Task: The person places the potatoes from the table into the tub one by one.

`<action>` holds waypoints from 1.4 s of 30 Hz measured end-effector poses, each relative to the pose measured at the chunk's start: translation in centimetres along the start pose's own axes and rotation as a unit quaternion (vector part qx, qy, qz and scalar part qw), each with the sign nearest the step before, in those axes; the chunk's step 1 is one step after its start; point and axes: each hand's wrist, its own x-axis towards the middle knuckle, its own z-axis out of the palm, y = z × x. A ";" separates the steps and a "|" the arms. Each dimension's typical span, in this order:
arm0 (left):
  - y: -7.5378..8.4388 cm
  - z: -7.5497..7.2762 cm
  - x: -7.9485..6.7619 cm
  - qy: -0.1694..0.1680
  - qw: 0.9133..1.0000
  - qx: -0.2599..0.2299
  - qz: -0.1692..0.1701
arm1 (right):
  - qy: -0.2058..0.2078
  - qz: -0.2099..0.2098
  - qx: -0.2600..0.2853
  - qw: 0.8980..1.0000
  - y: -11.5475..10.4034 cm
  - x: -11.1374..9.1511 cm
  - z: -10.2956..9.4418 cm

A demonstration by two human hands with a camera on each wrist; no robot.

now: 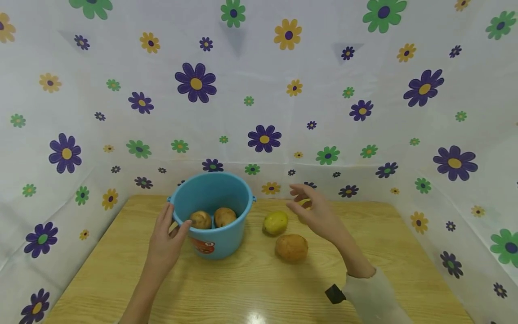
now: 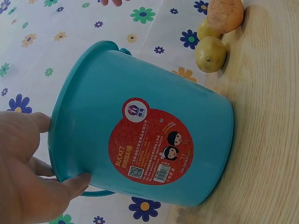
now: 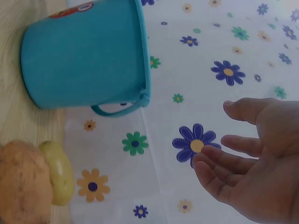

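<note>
My left hand [image 1: 165, 238] grips the near left rim of a light blue bucket [image 1: 220, 240], with the thumb and fingers on either side of the rim. Two round brown potatoes [image 1: 225, 217] lie inside the bucket. To the right of it, my right hand [image 1: 319, 216] is raised over the table, fingers loosely bent and holding nothing. Below and left of that hand lie a yellow-green oval fruit [image 1: 276, 223] and a larger orange-brown potato [image 1: 291, 248]. A second yellow fruit [image 2: 204, 30] sits behind these, partly hidden by the right hand in the head view.
A light wooden table [image 1: 251, 288] bears everything. White cloth [image 1: 243, 117] printed with flowers rises behind it and at both sides. The bucket's blue handle [image 3: 119, 111] hangs down at its far side. A small black piece [image 1: 335, 294] sticks out by the right sleeve.
</note>
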 end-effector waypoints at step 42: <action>-0.4 0.1 0.0 0.001 1.000 -0.002 0.014 | -0.051 0.068 -0.028 0.996 8.1 -7.0 -0.3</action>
